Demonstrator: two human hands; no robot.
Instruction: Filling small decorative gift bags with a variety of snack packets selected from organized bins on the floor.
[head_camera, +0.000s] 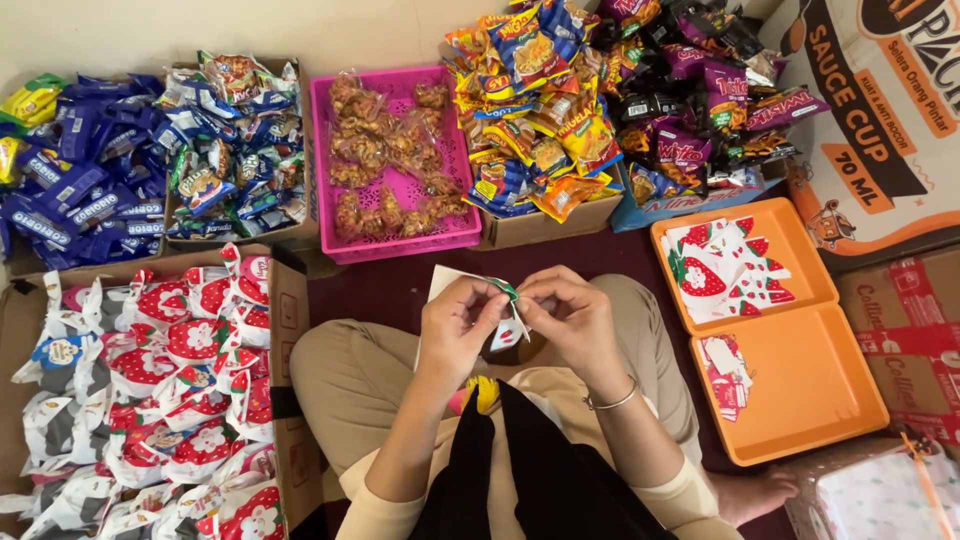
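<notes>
Both our hands pinch one small packet at centre frame.
Our left hand (458, 322) and right hand (572, 315) close on the white strawberry-printed plastic packet (508, 318); pink slotted basket (395, 165) above, orange hinged tray (775, 340) right.

The hands (515, 315) hide most of the small strawberry-print bag (508, 330).

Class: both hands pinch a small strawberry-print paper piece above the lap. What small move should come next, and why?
Probably finish the fold: the left hand and right hand both pinch the small strawberry-print paper piece at its top, and similar pieces lie in the orange plastic tray.
</notes>
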